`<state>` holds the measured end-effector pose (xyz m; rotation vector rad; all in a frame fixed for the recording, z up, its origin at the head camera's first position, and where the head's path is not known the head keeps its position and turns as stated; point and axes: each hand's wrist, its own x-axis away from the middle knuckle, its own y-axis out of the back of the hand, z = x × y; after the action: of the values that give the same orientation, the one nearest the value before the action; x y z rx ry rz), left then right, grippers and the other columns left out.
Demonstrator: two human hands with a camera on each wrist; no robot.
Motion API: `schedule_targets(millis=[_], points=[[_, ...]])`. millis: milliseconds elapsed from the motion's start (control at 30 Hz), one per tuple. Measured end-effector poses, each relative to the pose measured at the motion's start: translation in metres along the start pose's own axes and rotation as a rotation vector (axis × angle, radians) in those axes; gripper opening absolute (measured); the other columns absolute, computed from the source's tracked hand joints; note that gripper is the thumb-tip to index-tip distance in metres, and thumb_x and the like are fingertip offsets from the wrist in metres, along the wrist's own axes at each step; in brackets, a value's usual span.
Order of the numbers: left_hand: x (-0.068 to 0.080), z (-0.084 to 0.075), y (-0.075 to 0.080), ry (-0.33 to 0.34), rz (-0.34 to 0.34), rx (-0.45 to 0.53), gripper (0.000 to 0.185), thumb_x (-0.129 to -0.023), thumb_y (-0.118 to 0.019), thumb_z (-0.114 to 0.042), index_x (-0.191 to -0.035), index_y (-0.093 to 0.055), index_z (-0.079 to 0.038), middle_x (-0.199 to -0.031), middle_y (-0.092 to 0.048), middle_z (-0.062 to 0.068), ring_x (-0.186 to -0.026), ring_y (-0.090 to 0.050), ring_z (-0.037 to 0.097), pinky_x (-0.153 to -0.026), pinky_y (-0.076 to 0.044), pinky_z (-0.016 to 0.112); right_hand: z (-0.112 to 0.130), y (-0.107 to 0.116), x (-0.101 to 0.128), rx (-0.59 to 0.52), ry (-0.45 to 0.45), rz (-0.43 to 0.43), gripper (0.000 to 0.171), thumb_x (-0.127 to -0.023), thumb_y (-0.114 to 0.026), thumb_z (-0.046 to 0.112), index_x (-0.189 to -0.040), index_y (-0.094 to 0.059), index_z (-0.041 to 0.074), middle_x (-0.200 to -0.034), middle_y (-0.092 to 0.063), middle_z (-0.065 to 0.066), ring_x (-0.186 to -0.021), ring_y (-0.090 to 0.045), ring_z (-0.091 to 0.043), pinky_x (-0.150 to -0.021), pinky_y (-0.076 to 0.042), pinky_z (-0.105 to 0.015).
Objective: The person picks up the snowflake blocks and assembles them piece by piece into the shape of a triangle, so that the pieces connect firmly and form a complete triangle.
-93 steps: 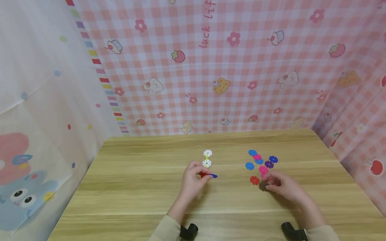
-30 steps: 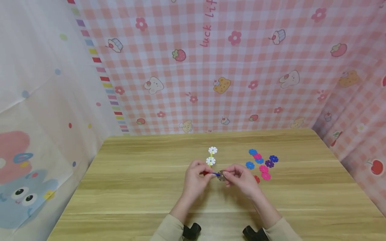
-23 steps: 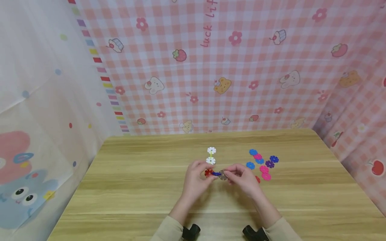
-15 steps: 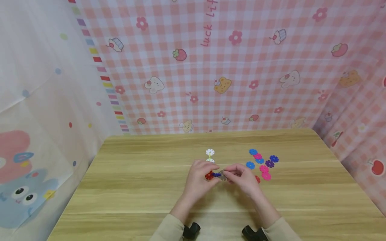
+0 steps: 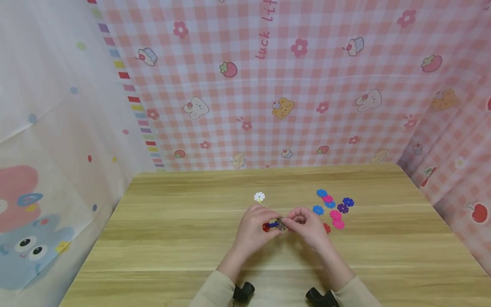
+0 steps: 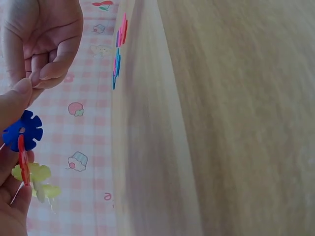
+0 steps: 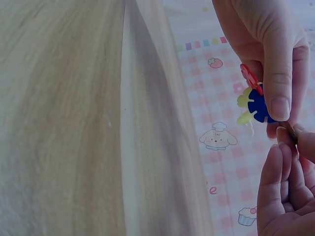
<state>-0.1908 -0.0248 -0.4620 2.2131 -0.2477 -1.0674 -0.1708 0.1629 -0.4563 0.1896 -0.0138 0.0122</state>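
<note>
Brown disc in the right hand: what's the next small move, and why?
Probably press the brown disc edge-on into a slot of the blue disc. The right hand pinches the brown one right against the chain of red, blue, yellow and white discs that the left hand holds, and I can't tell that it has seated.
</note>
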Motion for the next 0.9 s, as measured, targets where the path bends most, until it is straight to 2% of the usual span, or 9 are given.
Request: schedule_targets(millis=[200, 367, 600, 700, 800, 900], points=[[0.001, -0.002, -0.001, 0.042, 0.009, 0.015, 0.034, -0.069, -0.090, -0.013, -0.100, -0.077, -0.008, -0.094, -0.074, 0.000, -0.092, -0.061, 0.017, -0.086, -0.049, 0.031, 0.001, 0.001, 0.001, -0.003, 0.007, 0.008, 0.016, -0.089, -0.072, 0.005, -0.096, -0.061, -0.005, -0.082, -0.070, -0.009, -0.076, -0.065, -0.020, -0.073, -0.055, -0.028], [0.001, -0.003, -0.001, 0.075, 0.025, 0.032, 0.033, -0.069, -0.090, -0.013, -0.100, -0.077, -0.010, -0.093, -0.074, -0.002, -0.089, -0.060, 0.014, -0.083, -0.048, 0.030, -0.004, 0.009, 0.000, 0.045, 0.030, 0.025, 0.018, -0.091, -0.071, 0.010, -0.099, -0.063, -0.004, -0.086, -0.070, -0.009, -0.080, -0.065, -0.019, -0.076, -0.053, -0.027], [0.002, -0.002, 0.000, 0.130, 0.055, 0.034, 0.032, -0.070, -0.090, -0.014, -0.100, -0.077, -0.011, -0.094, -0.074, -0.003, -0.090, -0.060, 0.014, -0.085, -0.048, 0.030, -0.020, 0.039, -0.005, 0.190, 0.071, -0.007, 0.021, -0.091, -0.072, 0.014, -0.102, -0.066, -0.002, -0.092, -0.070, -0.008, -0.085, -0.062, -0.015, -0.078, -0.050, -0.026], [0.003, 0.000, 0.001, 0.141, 0.071, 0.029, 0.032, -0.070, -0.090, -0.013, -0.099, -0.077, -0.011, -0.094, -0.074, -0.003, -0.090, -0.060, 0.014, -0.085, -0.048, 0.030, -0.025, 0.055, -0.006, 0.254, 0.090, 0.025, 0.022, -0.091, -0.072, 0.011, -0.104, -0.067, -0.005, -0.094, -0.070, -0.010, -0.085, -0.062, -0.015, -0.077, -0.050, -0.024], [0.003, 0.001, 0.001, 0.142, 0.090, 0.018, 0.031, -0.071, -0.089, -0.013, -0.099, -0.077, -0.012, -0.094, -0.074, -0.003, -0.089, -0.060, 0.014, -0.086, -0.048, 0.030, -0.029, 0.070, -0.006, 0.278, 0.103, 0.067, 0.024, -0.091, -0.071, 0.007, -0.108, -0.065, -0.009, -0.097, -0.070, -0.014, -0.085, -0.061, -0.015, -0.073, -0.051, -0.024], [0.003, 0.002, 0.002, 0.141, 0.111, 0.006, 0.030, -0.071, -0.089, -0.013, -0.099, -0.077, -0.012, -0.094, -0.074, -0.004, -0.089, -0.060, 0.013, -0.086, -0.047, 0.029, -0.030, 0.085, -0.006, 0.290, 0.110, 0.071, 0.025, -0.091, -0.070, 0.006, -0.110, -0.065, -0.010, -0.099, -0.070, -0.017, -0.084, -0.062, -0.014, -0.072, -0.052, -0.023]])
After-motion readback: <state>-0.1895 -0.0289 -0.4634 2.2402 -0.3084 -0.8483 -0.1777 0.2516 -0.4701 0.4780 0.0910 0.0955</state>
